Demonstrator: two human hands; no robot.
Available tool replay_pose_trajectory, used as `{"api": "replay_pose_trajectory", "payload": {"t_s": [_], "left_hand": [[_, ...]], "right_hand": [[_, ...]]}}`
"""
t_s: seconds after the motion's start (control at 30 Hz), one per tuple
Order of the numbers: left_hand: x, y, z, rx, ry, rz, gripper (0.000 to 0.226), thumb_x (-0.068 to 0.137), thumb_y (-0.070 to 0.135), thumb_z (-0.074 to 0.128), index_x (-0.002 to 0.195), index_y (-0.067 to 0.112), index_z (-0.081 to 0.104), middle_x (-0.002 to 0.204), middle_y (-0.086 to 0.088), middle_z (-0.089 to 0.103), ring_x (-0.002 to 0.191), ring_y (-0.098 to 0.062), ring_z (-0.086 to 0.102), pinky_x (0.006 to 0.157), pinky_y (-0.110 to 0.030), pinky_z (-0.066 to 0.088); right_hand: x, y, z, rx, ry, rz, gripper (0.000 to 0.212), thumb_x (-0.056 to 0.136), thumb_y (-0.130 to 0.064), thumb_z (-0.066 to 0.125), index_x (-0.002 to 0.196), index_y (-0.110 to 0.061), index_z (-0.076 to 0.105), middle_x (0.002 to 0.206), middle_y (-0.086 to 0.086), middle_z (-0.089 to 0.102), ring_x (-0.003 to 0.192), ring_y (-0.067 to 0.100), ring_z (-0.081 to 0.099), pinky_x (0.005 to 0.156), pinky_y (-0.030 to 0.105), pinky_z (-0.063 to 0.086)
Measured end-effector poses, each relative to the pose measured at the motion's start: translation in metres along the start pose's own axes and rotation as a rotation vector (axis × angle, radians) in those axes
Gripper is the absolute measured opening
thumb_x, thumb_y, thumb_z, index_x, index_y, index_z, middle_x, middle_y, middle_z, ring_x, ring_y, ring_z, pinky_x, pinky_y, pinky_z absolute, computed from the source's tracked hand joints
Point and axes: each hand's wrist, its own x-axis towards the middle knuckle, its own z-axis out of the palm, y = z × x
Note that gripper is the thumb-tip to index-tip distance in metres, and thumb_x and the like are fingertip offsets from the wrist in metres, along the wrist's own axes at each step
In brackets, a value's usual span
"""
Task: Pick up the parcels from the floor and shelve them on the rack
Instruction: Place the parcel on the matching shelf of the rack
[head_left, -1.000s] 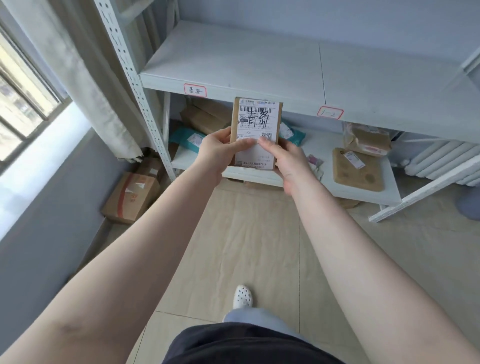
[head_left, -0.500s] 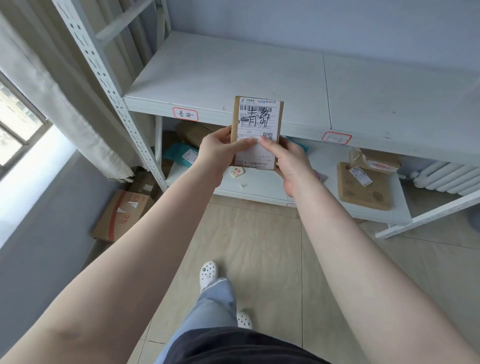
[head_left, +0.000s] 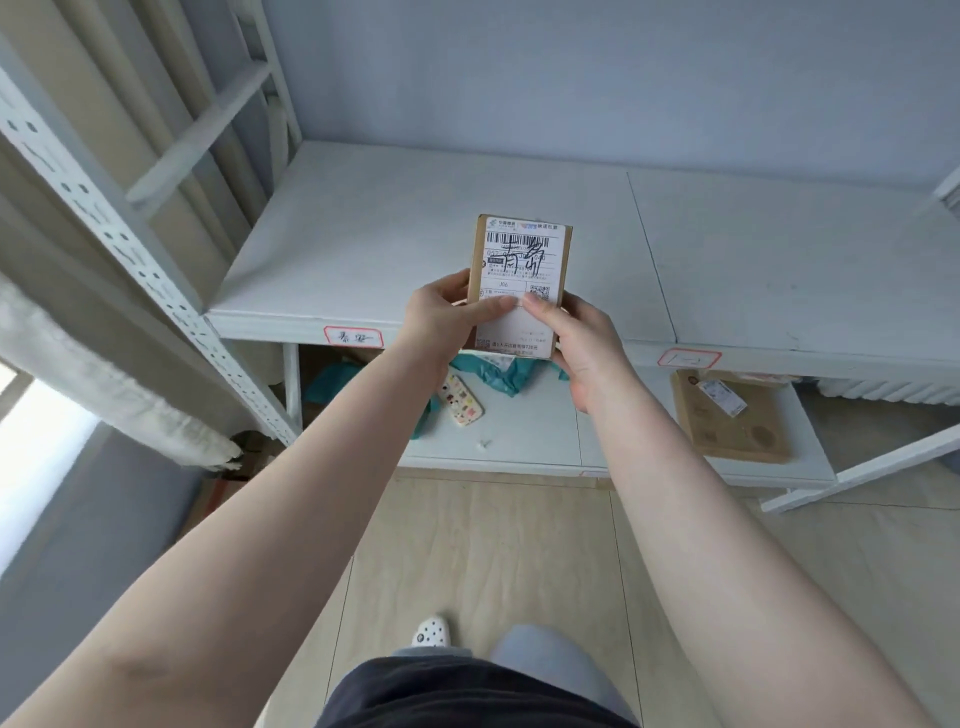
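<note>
I see both hands raised in front of the white metal rack, and together they hold one small cardboard parcel upright, with its white shipping label turned to the camera. The left hand grips the left edge of the parcel: its thumb lies flat across the lower part of the label, and the other fingers go behind the box, so I cannot tell how they are placed. The right hand takes the right edge and the bottom corner; its thumb presses on the label so that the two thumb tips almost meet, and its fingers are curled behind the box. The label carries a barcode, a small QR code and big black handwriting.

The parcel is in the air, above the front edge of the upper shelf, not touching the board. This board is bare around it, and on its front edge are two red-framed tags.

On the lower shelf, under the hands, there lies a teal plastic mailer bag and beside it a small patterned packet. More to the right a flat brown cardboard parcel lies with a small label on top. Below I see the pale floor and a white perforated shoe. At the left hangs a light curtain.
</note>
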Motion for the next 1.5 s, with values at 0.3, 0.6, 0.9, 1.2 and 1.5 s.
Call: {"api": "replay_pose_trajectory", "payload": {"t_s": [0.3, 0.6, 0.9, 1.2, 1.5], "left_hand": [[0.053, 0.013, -0.004, -0.039, 0.040, 0.013, 0.060, 0.072, 0.002, 0.082, 0.128, 0.004, 0.060, 0.117, -0.008, 0.070, 0.085, -0.017, 0.071, 0.064, -0.025, 0.060], [0.070, 0.015, -0.005, -0.018, 0.124, 0.029, 0.068, 0.069, 0.002, 0.084, 0.130, 0.004, 0.054, 0.120, -0.007, 0.065, 0.092, -0.017, 0.068, 0.070, -0.027, 0.060], [0.027, 0.030, -0.016, 0.260, 0.070, 0.249, 0.066, 0.066, 0.015, 0.087, 0.121, 0.018, 0.051, 0.120, 0.007, 0.063, 0.101, 0.004, 0.058, 0.070, -0.010, 0.053], [-0.016, 0.074, -0.028, 0.371, 0.022, 0.441, 0.067, 0.064, 0.026, 0.088, 0.119, 0.017, 0.051, 0.122, 0.009, 0.062, 0.106, 0.006, 0.057, 0.076, -0.010, 0.053], [-0.056, 0.114, -0.035, 0.352, -0.048, 0.554, 0.068, 0.055, 0.041, 0.084, 0.111, 0.025, 0.050, 0.118, 0.014, 0.062, 0.102, 0.011, 0.058, 0.076, -0.013, 0.054]], "right_hand": [[0.054, -0.013, 0.001, -0.047, -0.027, -0.026, 0.030, 0.079, -0.017, 0.075, 0.108, -0.017, 0.069, 0.097, 0.001, 0.076, 0.083, 0.017, 0.074, 0.070, 0.029, 0.057], [0.085, -0.021, 0.001, -0.171, -0.075, -0.016, 0.059, 0.067, -0.028, 0.082, 0.122, -0.017, 0.062, 0.109, -0.001, 0.074, 0.102, 0.021, 0.070, 0.094, 0.043, 0.054], [0.042, -0.029, -0.006, -0.275, -0.055, -0.212, 0.065, 0.065, -0.024, 0.086, 0.122, -0.016, 0.054, 0.110, -0.006, 0.071, 0.106, 0.009, 0.065, 0.094, 0.038, 0.053], [-0.011, -0.071, 0.006, -0.387, -0.012, -0.386, 0.058, 0.070, -0.031, 0.083, 0.118, -0.020, 0.053, 0.111, -0.012, 0.068, 0.099, -0.002, 0.063, 0.081, 0.020, 0.051], [-0.056, -0.104, 0.022, -0.402, 0.057, -0.503, 0.056, 0.068, -0.034, 0.084, 0.115, -0.025, 0.053, 0.110, -0.015, 0.068, 0.105, 0.000, 0.062, 0.092, 0.031, 0.050]]}}
